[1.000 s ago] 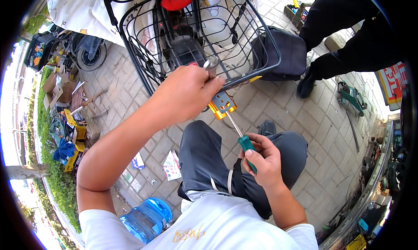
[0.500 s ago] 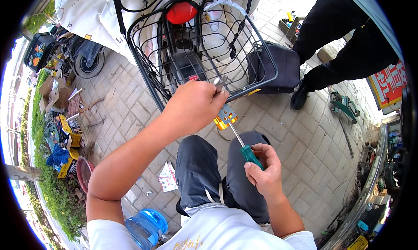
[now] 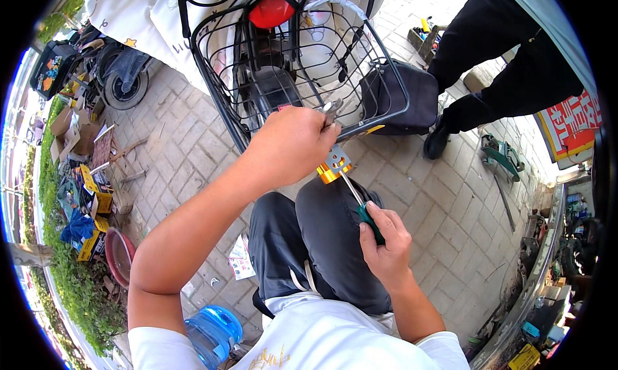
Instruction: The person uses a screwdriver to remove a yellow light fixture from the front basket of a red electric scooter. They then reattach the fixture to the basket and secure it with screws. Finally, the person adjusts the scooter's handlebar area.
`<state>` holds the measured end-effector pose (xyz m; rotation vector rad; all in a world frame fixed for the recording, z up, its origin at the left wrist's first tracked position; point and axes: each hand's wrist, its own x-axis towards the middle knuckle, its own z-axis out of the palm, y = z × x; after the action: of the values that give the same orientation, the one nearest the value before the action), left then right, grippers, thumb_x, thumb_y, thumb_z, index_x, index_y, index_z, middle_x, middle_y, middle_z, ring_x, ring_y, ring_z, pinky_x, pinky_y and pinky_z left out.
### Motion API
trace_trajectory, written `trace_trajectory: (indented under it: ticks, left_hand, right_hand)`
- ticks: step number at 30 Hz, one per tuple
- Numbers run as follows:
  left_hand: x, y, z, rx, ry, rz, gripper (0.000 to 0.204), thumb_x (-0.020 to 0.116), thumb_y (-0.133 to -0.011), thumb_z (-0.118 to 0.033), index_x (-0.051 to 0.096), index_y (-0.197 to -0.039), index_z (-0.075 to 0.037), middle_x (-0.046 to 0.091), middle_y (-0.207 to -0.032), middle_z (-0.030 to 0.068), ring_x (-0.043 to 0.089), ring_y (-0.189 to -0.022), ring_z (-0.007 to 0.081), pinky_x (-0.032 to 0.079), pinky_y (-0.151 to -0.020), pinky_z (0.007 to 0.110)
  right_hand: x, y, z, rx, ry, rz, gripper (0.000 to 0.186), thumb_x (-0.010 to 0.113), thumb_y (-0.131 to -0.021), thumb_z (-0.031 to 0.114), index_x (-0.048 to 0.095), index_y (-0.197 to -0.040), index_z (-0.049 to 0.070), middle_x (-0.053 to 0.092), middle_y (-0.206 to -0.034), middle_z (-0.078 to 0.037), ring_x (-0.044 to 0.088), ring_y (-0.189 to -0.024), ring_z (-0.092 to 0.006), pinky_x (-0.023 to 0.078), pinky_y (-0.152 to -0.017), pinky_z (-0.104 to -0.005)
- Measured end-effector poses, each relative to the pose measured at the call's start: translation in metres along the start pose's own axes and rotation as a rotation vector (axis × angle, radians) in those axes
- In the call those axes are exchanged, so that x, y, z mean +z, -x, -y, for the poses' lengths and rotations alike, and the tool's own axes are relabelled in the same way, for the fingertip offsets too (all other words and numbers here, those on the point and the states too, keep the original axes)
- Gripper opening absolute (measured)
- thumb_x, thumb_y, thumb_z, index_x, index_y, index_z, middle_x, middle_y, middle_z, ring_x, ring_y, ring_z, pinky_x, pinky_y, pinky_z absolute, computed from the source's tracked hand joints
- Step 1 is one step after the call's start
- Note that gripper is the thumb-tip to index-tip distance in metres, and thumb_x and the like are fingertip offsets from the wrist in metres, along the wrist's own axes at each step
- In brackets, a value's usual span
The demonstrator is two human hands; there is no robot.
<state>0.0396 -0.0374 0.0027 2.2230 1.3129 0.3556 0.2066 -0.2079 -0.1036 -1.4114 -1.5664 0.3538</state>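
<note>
My left hand [image 3: 293, 144] is closed on a silver wrench [image 3: 331, 109] at the near edge of a black wire basket [image 3: 403, 96] on a vehicle with a red reflector [image 3: 270, 12]. Just below that edge hangs a gold fitting [image 3: 326, 174] with a silver perforated plate, partly hidden by the hand. My right hand [image 3: 389, 246] grips the green handle of a screwdriver [image 3: 362, 211], whose shaft runs up into this fitting. Whether the tip sits on a screw cannot be made out. My knees are beneath the work.
A person in black trousers [image 3: 489, 32] stands at the right beside a black bag [image 3: 399, 96] and a green metal tool [image 3: 499, 154]. A parked scooter [image 3: 119, 77], boxes [image 3: 80, 132], a red basin [image 3: 119, 257] and hedge are left. A blue water jug [image 3: 212, 334] stands near me.
My right leg has swung inward, alongside the left one. The fingers of my right hand are wrapped further round the screwdriver's handle. My left hand stays closed at the basket's edge, with the view slightly shifted.
</note>
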Motion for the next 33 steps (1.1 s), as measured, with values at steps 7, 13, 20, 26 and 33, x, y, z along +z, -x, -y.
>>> trace_trajectory:
  ticks: [7, 13, 20, 26, 33]
  left_hand:
    - [-0.002, 0.000, 0.002, -0.002, -0.006, 0.003, 0.035, 0.058, -0.093, -0.026, 0.068, -0.081, 0.005, 0.059, -0.062, 0.0206, 0.060, -0.061, 0.0371, 0.047, -0.059, 0.043]
    - [-0.003, 0.003, 0.001, -0.015, 0.000, 0.000, 0.033, 0.058, -0.093, -0.026, 0.068, -0.082, 0.004, 0.058, -0.061, 0.0206, 0.059, -0.059, 0.0377, 0.047, -0.058, 0.043]
    - [-0.002, 0.001, 0.003, -0.008, -0.008, 0.016, 0.032, 0.058, -0.094, -0.024, 0.068, -0.084, 0.004, 0.057, -0.060, 0.0197, 0.057, -0.055, 0.0347, 0.046, -0.057, 0.041]
    - [-0.002, 0.002, 0.005, 0.021, 0.004, 0.006, 0.031, 0.058, -0.094, -0.024, 0.067, -0.086, 0.004, 0.056, -0.061, 0.0196, 0.057, -0.055, 0.0339, 0.045, -0.057, 0.040]
    - [-0.002, 0.001, 0.004, 0.020, -0.039, 0.014, 0.032, 0.057, -0.095, -0.025, 0.067, -0.086, 0.004, 0.056, -0.060, 0.0196, 0.056, -0.056, 0.0343, 0.045, -0.056, 0.041]
  right_hand:
    - [0.002, -0.001, -0.005, -0.003, -0.066, -0.025, 0.041, 0.071, -0.075, -0.006, 0.066, -0.115, 0.002, 0.067, -0.086, -0.013, 0.064, -0.067, -0.0233, 0.053, -0.059, -0.0292]
    - [0.006, 0.003, -0.015, 0.058, -0.253, -0.008, 0.035, 0.068, -0.083, 0.000, 0.065, -0.118, 0.000, 0.067, -0.086, -0.012, 0.063, -0.062, -0.0170, 0.050, -0.054, -0.0277]
    - [-0.018, -0.010, -0.008, 1.103, -1.377, 0.205, 0.038, 0.060, -0.093, 0.015, 0.055, -0.127, -0.001, 0.062, -0.085, -0.017, 0.048, -0.045, -0.0138, 0.035, -0.039, -0.0242]
    - [-0.006, 0.000, 0.000, 0.290, -0.291, -0.016, 0.036, 0.070, -0.085, 0.007, 0.063, -0.119, 0.000, 0.067, -0.087, -0.013, 0.059, -0.056, -0.0141, 0.047, -0.048, -0.0271]
    - [-0.016, -0.005, -0.015, 1.169, -1.604, 0.214, 0.035, 0.068, -0.090, 0.012, 0.060, -0.123, 0.000, 0.066, -0.085, -0.013, 0.052, -0.051, -0.0127, 0.038, -0.045, -0.0224]
